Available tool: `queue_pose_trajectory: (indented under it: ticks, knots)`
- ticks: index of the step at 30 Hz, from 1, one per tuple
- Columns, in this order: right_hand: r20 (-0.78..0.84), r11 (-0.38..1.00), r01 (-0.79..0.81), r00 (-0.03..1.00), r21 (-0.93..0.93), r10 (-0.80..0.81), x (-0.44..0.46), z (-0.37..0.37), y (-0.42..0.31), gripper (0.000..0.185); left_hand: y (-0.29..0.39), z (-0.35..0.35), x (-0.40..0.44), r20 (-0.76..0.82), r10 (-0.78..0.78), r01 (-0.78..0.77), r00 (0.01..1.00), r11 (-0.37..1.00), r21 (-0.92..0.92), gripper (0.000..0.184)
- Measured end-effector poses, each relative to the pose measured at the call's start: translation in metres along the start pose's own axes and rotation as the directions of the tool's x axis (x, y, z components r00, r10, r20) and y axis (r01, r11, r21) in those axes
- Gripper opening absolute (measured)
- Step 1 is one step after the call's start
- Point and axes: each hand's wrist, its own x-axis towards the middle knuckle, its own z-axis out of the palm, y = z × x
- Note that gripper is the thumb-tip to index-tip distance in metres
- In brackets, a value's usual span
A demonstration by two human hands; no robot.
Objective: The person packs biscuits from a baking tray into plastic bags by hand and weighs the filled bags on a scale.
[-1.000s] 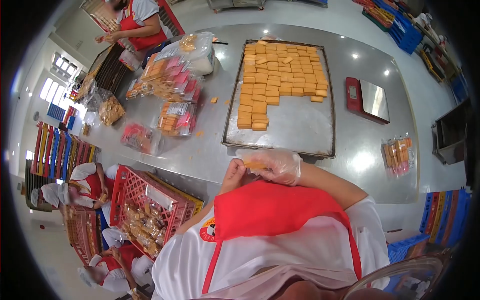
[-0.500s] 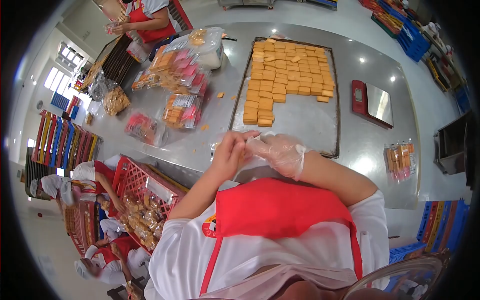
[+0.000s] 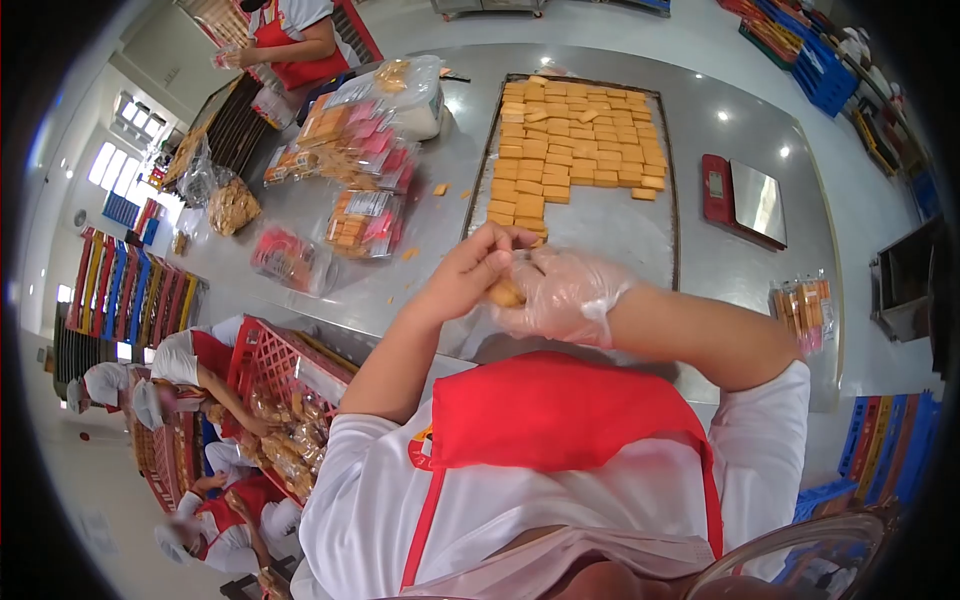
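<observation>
My bare left hand has its thumb and fingers pinched together at the near left corner of the tray; what lies between them is too small to make out. Against it is my right hand, in a clear plastic glove, with its fingers curled. A golden piece that looks like a biscuit shows at the gloved fingers, partly hidden. Just beyond both hands, rows of rectangular golden biscuits cover the far and left parts of a dark-rimmed metal tray.
Packed biscuit bags and a lidded plastic tub stand on the table's left. To the right are a red scale and another biscuit pack. Co-workers work around a red crate at left; another person stands at the far left.
Both hands have shifted; the left has moved up toward the tray's biscuits. A golden piece now shows at the gloved right hand. My right elbow has swung outward.
</observation>
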Motion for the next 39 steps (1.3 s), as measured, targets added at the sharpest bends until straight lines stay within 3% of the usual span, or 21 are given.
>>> queue_pose_trajectory:
  ticks: [2, 5, 8, 11, 13, 15, 17, 18, 20, 21, 23, 24, 25, 26, 27, 29, 32, 33, 36, 37, 39]
  knots:
    - [-0.01, 0.975, 0.182, 0.983, -0.127, -0.185, -0.002, -0.024, 0.0, 0.04, 0.0, -0.004, 0.001, 0.036, 0.015, -0.009, 0.999, 0.987, -0.158, 0.015]
    - [-0.084, 0.994, 0.006, 0.996, -0.113, -0.016, -0.007, -0.029, 0.007, 0.022, 0.01, -0.008, -0.001, 0.068, 0.221, -0.229, 0.973, 0.964, 0.136, 0.013]
    - [-0.31, 0.979, 0.155, 0.932, -0.13, -0.189, 0.001, -0.021, 0.001, 0.022, 0.017, 0.001, 0.005, 0.114, 0.18, -0.203, 0.977, 0.948, 0.244, 0.012]
    - [0.092, 0.956, 0.083, 0.989, 0.281, -0.113, 0.013, 0.0, 0.012, 0.025, 0.03, 0.011, 0.011, 0.139, 0.116, -0.139, 0.983, 0.975, 0.17, 0.012]
    - [0.19, 0.941, -0.194, 0.971, 0.278, 0.144, 0.016, -0.007, 0.016, 0.027, 0.035, 0.014, 0.014, 0.107, 0.165, -0.187, 0.98, 0.952, 0.243, 0.011]
    - [0.12, 0.924, -0.2, 0.978, 0.326, 0.169, 0.017, -0.002, 0.022, 0.029, 0.04, 0.019, 0.02, 0.098, 0.204, -0.225, 0.974, 0.925, 0.306, 0.01]
    - [-0.105, 0.942, 0.02, 0.994, 0.336, 0.016, 0.021, 0.018, 0.031, 0.032, 0.046, 0.026, 0.025, 0.112, 0.22, -0.246, 0.969, 0.899, 0.362, 0.008]
    - [-0.205, 0.954, 0.095, 0.978, 0.284, -0.037, 0.023, 0.017, 0.033, 0.033, 0.05, 0.028, 0.026, 0.059, 0.265, -0.257, 0.962, 0.816, 0.518, 0.005]
    - [-0.332, 0.994, 0.098, 0.94, 0.039, -0.079, 0.031, 0.008, 0.043, 0.037, 0.054, 0.033, 0.022, -0.026, 0.377, -0.218, 0.926, 0.588, 0.779, 0.006]
    - [-0.287, 0.979, 0.019, 0.957, 0.203, 0.041, 0.028, 0.003, 0.042, 0.039, 0.05, 0.032, 0.021, -0.208, 0.551, -0.229, 0.808, 0.618, 0.752, 0.01]
    - [-0.185, 0.832, -0.084, 0.958, 0.549, 0.218, 0.023, -0.004, 0.041, 0.044, 0.033, 0.025, 0.019, -0.537, 0.741, -0.282, 0.403, 0.659, 0.697, 0.018]
    - [-0.145, 0.691, -0.097, 0.948, 0.717, 0.283, 0.022, -0.004, 0.041, 0.047, 0.027, 0.024, 0.014, -0.707, 0.547, -0.468, 0.448, 0.817, 0.336, 0.023]
    - [-0.138, 0.468, -0.027, 0.94, 0.883, 0.313, 0.023, 0.002, 0.038, 0.05, 0.021, 0.023, 0.007, -0.779, 0.313, -0.585, 0.543, 0.807, -0.083, 0.028]
    - [-0.119, 0.206, 0.051, 0.934, 0.977, 0.338, 0.024, 0.009, 0.035, 0.053, 0.015, 0.022, 0.003, -0.742, 0.082, -0.611, 0.665, 0.631, -0.478, 0.034]
    - [-0.231, 0.453, 0.044, 0.902, 0.891, 0.365, 0.025, 0.014, 0.031, 0.052, 0.009, 0.025, 0.003, -0.579, 0.034, -0.476, 0.814, 0.61, -0.633, 0.046]
    - [-0.453, 0.834, -0.012, 0.835, 0.552, 0.312, 0.031, 0.026, 0.022, 0.05, -0.008, 0.028, 0.003, -0.478, -0.054, -0.37, 0.877, 0.558, -0.743, 0.048]
    - [-0.551, 0.866, 0.06, 0.793, 0.496, 0.26, 0.04, 0.052, 0.018, 0.048, -0.022, 0.031, -0.002, -0.445, -0.103, -0.337, 0.89, 0.508, -0.793, 0.049]
    - [-0.428, 0.633, 0.14, 0.841, 0.761, 0.329, 0.04, 0.049, 0.013, 0.046, -0.024, 0.032, -0.003, -0.453, -0.108, -0.347, 0.885, 0.497, -0.795, 0.049]
    - [-0.517, 0.44, 0.329, 0.741, 0.836, 0.428, 0.036, 0.071, 0.014, 0.046, -0.028, 0.037, -0.002, -0.435, -0.071, -0.363, 0.897, 0.442, -0.82, 0.048]
    - [-0.543, 0.612, 0.243, 0.754, 0.753, 0.368, 0.033, 0.073, 0.017, 0.047, -0.028, 0.038, -0.003, -0.447, -0.051, -0.389, 0.893, 0.411, -0.824, 0.047]
    - [-0.469, 0.589, 0.152, 0.77, 0.794, 0.433, 0.03, 0.077, 0.012, 0.047, -0.031, 0.036, -0.001, -0.463, -0.046, -0.395, 0.885, 0.45, -0.801, 0.046]
